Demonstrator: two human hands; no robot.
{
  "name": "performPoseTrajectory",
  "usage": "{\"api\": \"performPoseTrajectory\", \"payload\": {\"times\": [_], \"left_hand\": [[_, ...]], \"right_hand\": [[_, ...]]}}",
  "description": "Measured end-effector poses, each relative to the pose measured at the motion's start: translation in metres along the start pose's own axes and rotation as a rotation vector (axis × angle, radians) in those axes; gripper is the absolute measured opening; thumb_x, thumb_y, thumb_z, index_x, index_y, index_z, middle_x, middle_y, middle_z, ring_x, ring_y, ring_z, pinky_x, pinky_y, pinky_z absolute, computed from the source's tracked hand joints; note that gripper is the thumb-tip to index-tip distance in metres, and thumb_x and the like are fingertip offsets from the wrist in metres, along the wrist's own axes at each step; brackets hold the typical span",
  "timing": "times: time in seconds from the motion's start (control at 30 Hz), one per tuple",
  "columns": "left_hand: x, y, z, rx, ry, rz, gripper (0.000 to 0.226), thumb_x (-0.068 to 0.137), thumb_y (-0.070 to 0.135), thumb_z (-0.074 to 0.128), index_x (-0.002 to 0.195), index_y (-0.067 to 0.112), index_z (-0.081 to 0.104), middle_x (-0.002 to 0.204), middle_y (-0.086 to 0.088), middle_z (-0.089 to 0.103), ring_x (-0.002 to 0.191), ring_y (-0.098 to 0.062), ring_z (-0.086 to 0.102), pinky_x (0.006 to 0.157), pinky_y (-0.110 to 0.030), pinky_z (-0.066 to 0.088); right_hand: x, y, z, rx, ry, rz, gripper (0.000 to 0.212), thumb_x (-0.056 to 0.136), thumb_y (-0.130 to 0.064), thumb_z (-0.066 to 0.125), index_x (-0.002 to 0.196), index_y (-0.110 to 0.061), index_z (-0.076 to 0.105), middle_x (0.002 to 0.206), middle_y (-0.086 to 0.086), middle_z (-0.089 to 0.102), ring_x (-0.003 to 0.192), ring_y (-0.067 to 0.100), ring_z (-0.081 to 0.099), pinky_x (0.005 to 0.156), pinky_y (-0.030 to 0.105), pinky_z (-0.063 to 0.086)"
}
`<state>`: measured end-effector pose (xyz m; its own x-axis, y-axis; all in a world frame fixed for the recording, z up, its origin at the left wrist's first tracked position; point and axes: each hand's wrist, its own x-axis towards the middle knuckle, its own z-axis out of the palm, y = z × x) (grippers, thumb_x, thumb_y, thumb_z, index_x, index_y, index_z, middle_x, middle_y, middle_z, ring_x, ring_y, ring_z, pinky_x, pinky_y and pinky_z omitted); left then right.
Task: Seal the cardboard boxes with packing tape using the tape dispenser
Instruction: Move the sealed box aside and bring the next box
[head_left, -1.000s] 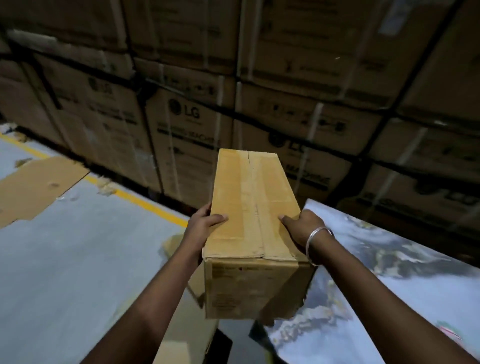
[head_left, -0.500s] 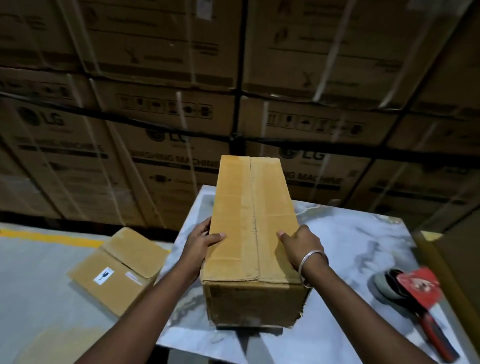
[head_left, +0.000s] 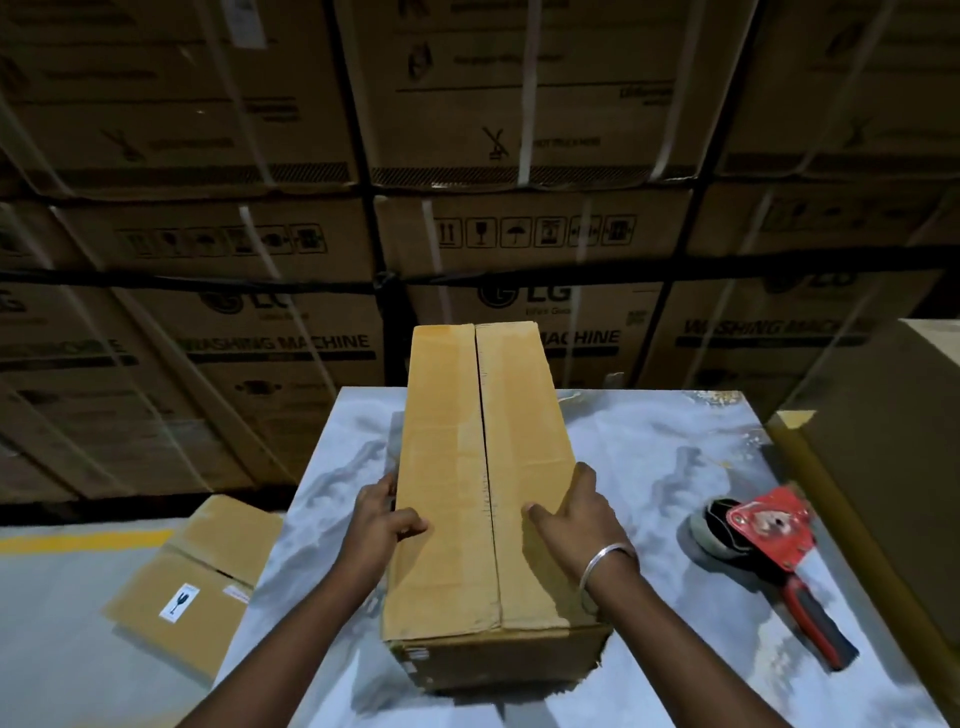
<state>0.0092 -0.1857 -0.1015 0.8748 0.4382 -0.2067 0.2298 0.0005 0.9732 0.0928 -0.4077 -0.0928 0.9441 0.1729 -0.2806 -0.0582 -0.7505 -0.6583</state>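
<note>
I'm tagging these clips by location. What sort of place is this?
Most likely a warehouse packing area: a wall of strapped washing-machine cartons, a yellow floor line, and a tape dispenser on the table beside the box.

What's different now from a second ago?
The long box, carried over the floor a second ago, now rests on the marble table. Left hand and right hand keep their grip on its sides. Tape dispenser lies untouched.

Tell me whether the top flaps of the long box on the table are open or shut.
Shut. Both flaps of the box lie flat and meet along a centre seam; whether tape already covers it, cannot tell.
</note>
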Motion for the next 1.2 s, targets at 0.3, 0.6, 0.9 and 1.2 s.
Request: {"api": "performPoseTrajectory", "payload": {"times": [0.3, 0.6, 0.9, 1.2], "left_hand": [[0.041, 0.030, 0.034, 0.843, 0.177, 0.032, 0.088, 0.079, 0.059, 0.065, 0.150, 0.023, 0.029, 0.153, -0.006, 0.034, 0.138, -0.031, 0.038, 0.099, -0.045, 0.044], [0.063, 0.016, 0.065, 1.317, -0.135, 0.311, 0.067, 0.104, 0.056, 0.018, 0.160, 0.026, 0.001, 0.167, 0.011, -0.002, 0.154, -0.018, -0.003, 0.121, -0.053, 0.001], [0.060, 0.009, 0.066, 1.398, -0.186, 0.383, 0.062, 0.104, 0.053, 0.015, 0.160, 0.030, 0.000, 0.167, 0.013, 0.001, 0.155, -0.020, -0.001, 0.121, -0.051, 0.005], [0.055, 0.003, 0.069, 1.358, -0.149, 0.390, 0.077, 0.091, 0.063, 0.008, 0.160, 0.030, 0.011, 0.167, 0.012, 0.008, 0.154, -0.020, 0.005, 0.120, -0.055, 0.008]], "right_hand": [[0.021, -0.003, 0.001, -0.135, -0.086, -0.074, 0.092, 0.092, -0.062, 0.057, 0.160, -0.038, 0.000, 0.148, 0.010, 0.039, 0.123, 0.032, 0.055, 0.093, 0.037, 0.047], [0.049, 0.050, -0.016, 0.540, 0.237, 0.157, 0.032, 0.098, -0.034, 0.064, 0.128, -0.024, 0.062, 0.096, 0.002, 0.071, 0.093, 0.026, 0.070, 0.084, 0.049, 0.057], [0.065, 0.207, -0.047, -0.068, 0.492, 0.586, 0.064, 0.084, -0.026, 0.075, 0.138, -0.006, 0.045, 0.134, 0.021, 0.050, 0.128, 0.043, 0.048, 0.095, 0.055, 0.045], [0.072, 0.259, -0.081, -0.133, 0.287, 0.765, 0.048, 0.093, -0.040, 0.058, 0.134, -0.017, 0.049, 0.142, 0.012, 0.049, 0.137, 0.031, 0.043, 0.111, 0.048, 0.034]]}}
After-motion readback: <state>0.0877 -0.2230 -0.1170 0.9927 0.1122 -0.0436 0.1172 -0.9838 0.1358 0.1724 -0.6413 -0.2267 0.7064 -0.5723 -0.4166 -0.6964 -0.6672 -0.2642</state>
